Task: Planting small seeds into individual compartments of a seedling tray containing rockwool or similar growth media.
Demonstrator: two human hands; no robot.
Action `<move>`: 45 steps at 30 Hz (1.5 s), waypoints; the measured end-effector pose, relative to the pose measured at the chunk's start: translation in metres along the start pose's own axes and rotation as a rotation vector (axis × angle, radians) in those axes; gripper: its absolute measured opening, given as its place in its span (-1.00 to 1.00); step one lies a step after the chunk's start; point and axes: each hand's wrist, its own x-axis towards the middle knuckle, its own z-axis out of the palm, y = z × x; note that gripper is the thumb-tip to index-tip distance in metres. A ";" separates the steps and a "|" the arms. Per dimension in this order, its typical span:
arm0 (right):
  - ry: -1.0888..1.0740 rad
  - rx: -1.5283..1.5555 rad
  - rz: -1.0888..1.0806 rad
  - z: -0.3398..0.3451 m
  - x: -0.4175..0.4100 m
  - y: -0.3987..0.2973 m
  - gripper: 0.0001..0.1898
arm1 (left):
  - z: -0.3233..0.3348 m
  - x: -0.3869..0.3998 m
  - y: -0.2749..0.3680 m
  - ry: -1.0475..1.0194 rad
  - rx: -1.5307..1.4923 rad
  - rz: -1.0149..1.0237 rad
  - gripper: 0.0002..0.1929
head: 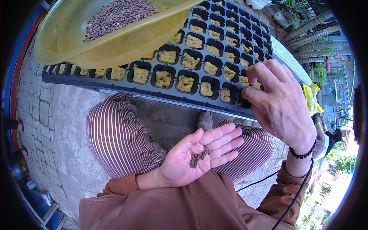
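Observation:
My left hand point(181, 165) lies palm up above my lap, fingers extended, with a small cluster of dark brown seeds point(198, 157) resting in it. Over the near right corner of a black seedling tray point(172, 93), my right hand point(280, 100) is bent down, thumb and index finger at a corner cell. Whether a seed sits between those fingertips is hidden. Yellowish spongy plugs point(185, 83), several with small holes, fill the tray's cells. A translucent yellow basin point(115, 51) holding a heap of dark seeds point(120, 17) rests over the tray's left part.
Beneath the tray's right side shows a pale ridged edge point(287, 59). A black cable point(296, 198) runs past my right forearm. Potted plants point(290, 17) and a yellow bag point(312, 97) stand to the right. Another person point(330, 141) is at far right; paving point(43, 115) extends left.

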 end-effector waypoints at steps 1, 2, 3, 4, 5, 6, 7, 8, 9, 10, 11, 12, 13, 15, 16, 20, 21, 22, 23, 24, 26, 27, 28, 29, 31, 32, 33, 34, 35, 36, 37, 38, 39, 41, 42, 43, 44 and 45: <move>-0.018 0.004 -0.007 -0.001 0.000 0.000 -0.76 | 0.000 0.000 0.000 0.001 0.000 -0.002 -0.31; -0.036 0.007 -0.013 -0.002 0.001 -0.001 -0.76 | 0.000 0.000 0.000 -0.001 0.000 -0.003 -0.31; -0.037 0.006 -0.012 -0.002 0.001 -0.001 -0.76 | 0.001 0.000 0.000 0.000 0.003 -0.005 -0.31; -0.040 -0.016 -0.009 -0.003 0.002 -0.002 -0.80 | 0.001 0.000 0.000 0.000 0.006 -0.007 -0.30; -0.042 -0.038 -0.006 -0.003 0.002 -0.004 -0.84 | 0.001 0.000 -0.001 -0.003 0.006 -0.009 -0.30; -0.042 -0.038 -0.006 -0.003 0.004 -0.005 -0.84 | 0.000 0.000 -0.001 -0.003 0.005 -0.005 -0.30; -0.053 -0.051 -0.007 -0.004 0.008 -0.007 -0.90 | -0.001 0.000 -0.002 -0.004 0.005 -0.002 -0.30; -0.063 -0.065 -0.007 -0.004 0.010 -0.008 -0.95 | -0.001 0.000 -0.002 -0.003 0.005 -0.001 -0.30; -0.063 -0.067 -0.006 -0.004 0.012 -0.011 -0.95 | -0.001 0.000 -0.002 -0.004 0.008 -0.004 -0.30; -0.073 -0.090 -0.002 -0.005 0.014 -0.013 -0.95 | -0.001 0.000 -0.002 -0.005 0.010 -0.006 -0.29; -0.082 -0.112 0.001 -0.005 0.016 -0.014 -0.91 | 0.000 0.000 -0.002 -0.007 0.010 -0.005 -0.29; -0.082 -0.115 0.002 -0.006 0.016 -0.015 -0.91 | 0.000 0.000 -0.002 -0.016 0.008 -0.005 -0.29; -0.115 -0.131 -0.002 -0.006 0.017 -0.016 -0.90 | 0.001 0.000 -0.002 -0.025 0.006 -0.005 -0.29; -0.149 -0.149 -0.008 -0.007 0.018 -0.018 -0.89 | 0.001 -0.001 -0.002 -0.034 -0.002 -0.005 -0.29; -0.143 -0.160 -0.011 -0.006 0.017 -0.018 -0.89 | 0.001 -0.001 -0.002 -0.040 -0.010 -0.006 -0.29; -0.067 -0.150 0.017 0.001 0.013 -0.016 -0.91 | 0.003 -0.003 -0.002 -0.060 -0.013 -0.002 -0.29; -0.067 -0.150 0.014 0.000 0.013 -0.015 -0.91 | 0.003 -0.004 -0.002 -0.061 -0.018 0.002 -0.29; -0.066 -0.160 0.022 -0.003 0.012 -0.014 -0.94 | 0.002 -0.004 -0.002 -0.061 -0.024 0.005 -0.29; -0.066 -0.168 0.030 -0.006 0.012 -0.012 -0.95 | 0.002 -0.004 -0.002 -0.061 -0.024 0.006 -0.29; -0.056 -0.206 -0.006 -0.010 0.010 -0.008 -0.88 | 0.001 -0.004 -0.001 -0.058 -0.022 0.014 -0.29; -0.022 -0.066 0.003 -0.023 0.006 -0.013 -0.85 | -0.001 -0.002 -0.001 -0.052 -0.020 0.022 -0.30; 0.012 0.076 0.013 -0.027 0.002 -0.017 -0.83 | -0.001 -0.002 -0.002 -0.047 -0.029 0.035 -0.32; 0.069 0.176 -0.047 -0.026 -0.003 -0.019 -0.80 | -0.002 -0.002 -0.002 -0.040 -0.038 0.049 -0.35; 0.068 0.183 -0.047 -0.023 -0.005 -0.025 -0.80 | -0.002 -0.001 -0.003 -0.033 -0.039 0.050 -0.35; 0.055 0.326 -0.065 -0.014 -0.008 -0.040 -0.77 | -0.007 0.002 -0.004 0.020 -0.056 0.056 -0.36; 0.048 0.364 -0.078 -0.006 -0.009 -0.046 -0.73 | -0.021 0.002 -0.005 -0.104 -0.060 0.057 -0.38; 0.053 0.407 -0.077 0.001 -0.012 -0.052 -0.68 | -0.033 0.005 -0.008 -0.104 -0.057 0.054 -0.38; 0.044 0.426 -0.095 0.006 -0.013 -0.056 -0.66 | -0.043 0.010 -0.012 -0.327 -0.207 0.091 -0.39; 0.036 0.444 -0.114 0.010 -0.014 -0.061 -0.64 | -0.048 0.011 -0.015 -0.551 -0.355 0.127 -0.40; 0.042 0.442 -0.110 0.016 -0.018 -0.063 -0.64 | -0.044 0.010 -0.013 -0.552 -0.351 0.120 -0.40; 0.068 0.469 -0.112 0.022 -0.022 -0.066 -0.64 | -0.038 0.006 -0.009 -0.358 -0.305 0.074 -0.40; 0.093 0.494 -0.114 0.027 -0.026 -0.069 -0.64 | -0.030 0.004 -0.007 -0.164 -0.256 0.029 -0.40; 0.102 0.492 -0.113 0.031 -0.029 -0.072 -0.64 | -0.019 0.004 -0.006 -0.165 -0.247 0.026 -0.40; 0.149 0.444 -0.097 0.035 -0.035 -0.078 -0.66 | 0.001 0.007 -0.004 0.096 0.041 0.039 -0.38; 0.165 0.434 -0.098 0.036 -0.036 -0.081 -0.68 | 0.001 0.006 -0.003 0.079 0.087 0.047 -0.37; 0.174 0.433 -0.095 0.037 -0.036 -0.083 -0.68 | 0.001 0.006 -0.003 0.079 0.096 0.043 -0.37; 0.202 0.413 -0.102 0.039 -0.036 -0.085 -0.69 | -0.002 0.006 -0.003 0.076 0.083 0.059 -0.37; 0.228 0.391 -0.106 0.040 -0.037 -0.085 -0.70 | -0.003 0.008 -0.004 0.072 0.069 0.071 -0.38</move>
